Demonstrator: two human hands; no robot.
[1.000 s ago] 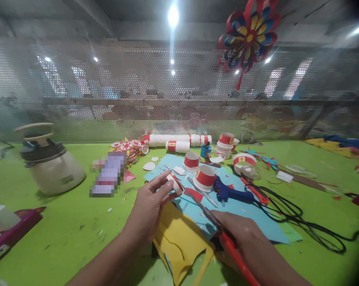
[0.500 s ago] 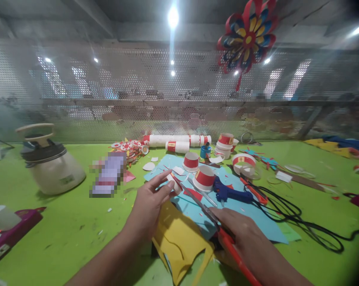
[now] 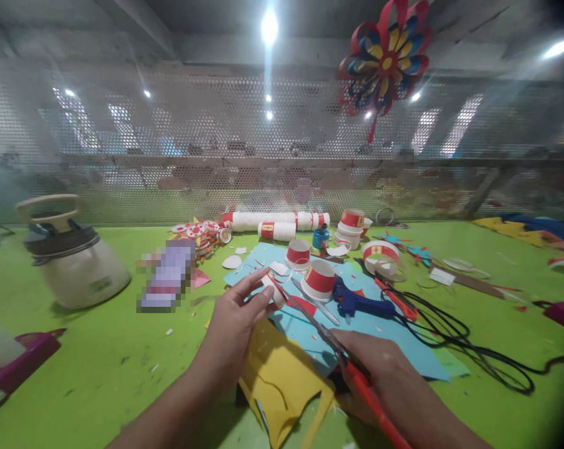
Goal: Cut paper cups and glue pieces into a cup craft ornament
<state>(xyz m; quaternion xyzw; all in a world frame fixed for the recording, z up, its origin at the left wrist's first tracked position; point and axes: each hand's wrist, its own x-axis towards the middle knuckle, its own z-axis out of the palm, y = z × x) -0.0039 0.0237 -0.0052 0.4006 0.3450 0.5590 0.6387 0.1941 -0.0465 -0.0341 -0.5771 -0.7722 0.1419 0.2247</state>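
Between thumb and fingers, my left hand (image 3: 237, 318) pinches a small white paper piece with a red edge (image 3: 277, 294). My right hand (image 3: 379, 365) is wrapped round the red handles of a pair of scissors (image 3: 327, 338). The scissor blades are parted and point up and left, their tips close to the paper piece; I cannot tell whether they touch it. Under both hands lies cut yellow paper (image 3: 282, 374). Beyond the blades, a red-and-white paper cup (image 3: 319, 282) rests on a light blue sheet (image 3: 403, 352), with a second cup (image 3: 298, 254) behind it.
A dark blue glue gun (image 3: 363, 304) with a looped black cable (image 3: 468, 343) lies on the right. Stacked paper cups (image 3: 349, 231) and a blue pot (image 3: 321, 238) stand behind. At left are a phone (image 3: 169, 274), a large kettle-like jug (image 3: 76, 268) and a purple power strip (image 3: 29, 368).
The view has shifted slightly. The paper piece in my left hand has turned a little and shows more of its face. Both hands keep their holds.
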